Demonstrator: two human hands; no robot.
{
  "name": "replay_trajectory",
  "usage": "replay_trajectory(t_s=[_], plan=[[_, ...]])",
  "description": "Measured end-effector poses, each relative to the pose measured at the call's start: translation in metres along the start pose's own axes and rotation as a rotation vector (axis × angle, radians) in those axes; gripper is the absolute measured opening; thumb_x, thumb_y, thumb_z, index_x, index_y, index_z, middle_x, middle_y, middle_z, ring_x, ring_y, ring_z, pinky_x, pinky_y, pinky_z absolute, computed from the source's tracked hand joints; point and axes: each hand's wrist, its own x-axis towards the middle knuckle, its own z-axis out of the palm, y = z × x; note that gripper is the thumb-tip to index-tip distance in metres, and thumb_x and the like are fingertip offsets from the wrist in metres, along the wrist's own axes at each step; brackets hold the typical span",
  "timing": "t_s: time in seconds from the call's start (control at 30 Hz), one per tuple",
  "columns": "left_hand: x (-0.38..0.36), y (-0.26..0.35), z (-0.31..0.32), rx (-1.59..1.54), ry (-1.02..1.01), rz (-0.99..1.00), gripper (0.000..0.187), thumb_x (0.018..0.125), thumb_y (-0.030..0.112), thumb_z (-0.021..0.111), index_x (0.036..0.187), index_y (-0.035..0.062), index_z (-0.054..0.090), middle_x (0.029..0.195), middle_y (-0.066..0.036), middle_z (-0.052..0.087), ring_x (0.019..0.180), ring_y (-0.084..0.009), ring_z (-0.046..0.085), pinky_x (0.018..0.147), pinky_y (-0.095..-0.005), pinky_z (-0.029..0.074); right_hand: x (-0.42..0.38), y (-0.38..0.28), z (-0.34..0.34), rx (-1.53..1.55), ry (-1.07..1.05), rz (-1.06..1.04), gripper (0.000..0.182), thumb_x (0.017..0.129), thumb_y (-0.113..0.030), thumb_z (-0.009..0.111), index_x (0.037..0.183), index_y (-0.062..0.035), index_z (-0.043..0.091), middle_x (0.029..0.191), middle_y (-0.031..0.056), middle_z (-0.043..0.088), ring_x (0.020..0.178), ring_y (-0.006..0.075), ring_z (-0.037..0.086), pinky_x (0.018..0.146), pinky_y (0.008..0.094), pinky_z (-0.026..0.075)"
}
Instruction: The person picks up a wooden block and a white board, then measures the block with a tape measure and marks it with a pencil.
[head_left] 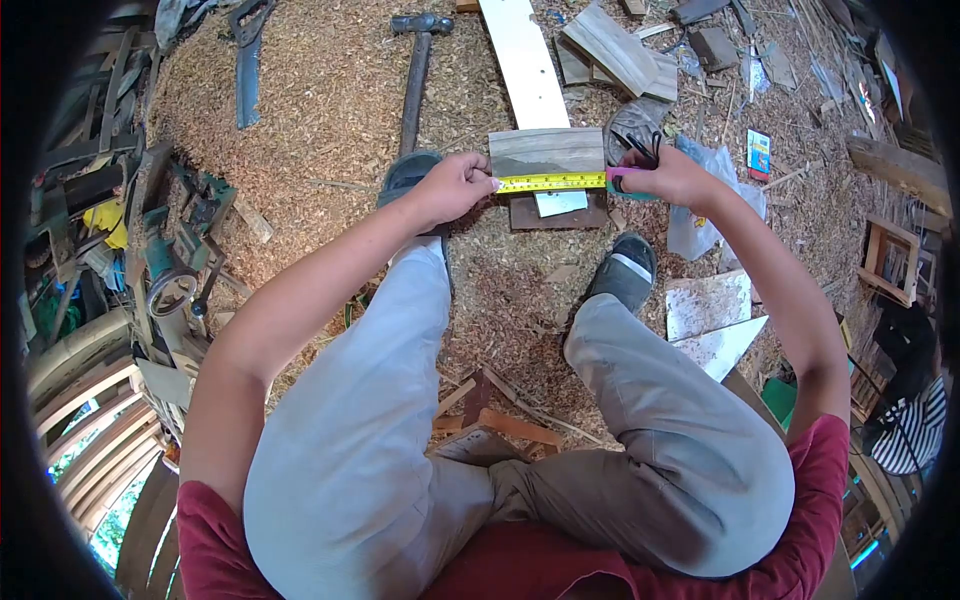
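A yellow tape measure blade (pixel 552 183) is stretched across a short wooden board (pixel 546 148) with grey grain. My left hand (pixel 457 188) pinches the blade's free end at the board's left edge. At the right edge, my right hand (pixel 668 180) is closed around the tape measure's pink and teal case (pixel 613 180), partly hidden by the fingers. Thin black pieces stick up from that hand; I cannot make out what they are. Beneath the board runs a long pale plank (pixel 524 70), its near end over a dark wood piece (pixel 532 213).
Wood shavings cover the ground. A hammer (pixel 413 90) lies left of the plank, a handsaw (pixel 247 85) further left. Stacked board offcuts (pixel 615 50) are at the upper right. A plastic bag (pixel 700 225) and white panels (pixel 708 305) lie beside my right foot (pixel 627 272).
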Motion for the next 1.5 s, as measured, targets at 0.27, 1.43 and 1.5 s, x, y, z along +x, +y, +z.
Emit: replay_trajectory(t_s=[0.27,1.43,1.5], plan=[[0.002,-0.006,0.003,-0.036,-0.003,0.014,0.029,0.105,0.015,0.072,0.123,-0.0050,0.062,0.093,-0.003,0.071,0.085,-0.0088,0.063,0.078,-0.0287,0.052,0.000,-0.012,-0.002,-0.065,0.057,-0.017,0.041,0.081,-0.040,0.086,0.091,-0.0045,0.070,0.087,0.0022,0.070,0.082,0.0127,0.062,0.076,0.0333,0.051],[0.002,-0.007,0.011,0.007,0.026,0.029,0.031,0.105,0.017,0.073,0.122,-0.0043,0.059,0.094,-0.002,0.067,0.085,-0.0075,0.060,0.075,-0.0270,0.051,0.026,-0.008,-0.020,-0.079,0.009,-0.041,0.053,0.077,-0.047,0.093,0.100,-0.0030,0.075,0.090,0.0047,0.071,0.080,0.0158,0.066,0.074,0.0317,0.052],[0.000,-0.009,0.015,-0.006,0.053,0.037,0.030,0.105,0.017,0.073,0.121,-0.0043,0.059,0.095,-0.003,0.067,0.085,-0.0079,0.061,0.075,-0.0272,0.052,0.024,-0.011,-0.023,-0.022,0.020,-0.067,0.050,0.079,-0.047,0.093,0.097,-0.0045,0.074,0.090,0.0032,0.070,0.081,0.0141,0.064,0.074,0.0303,0.050]])
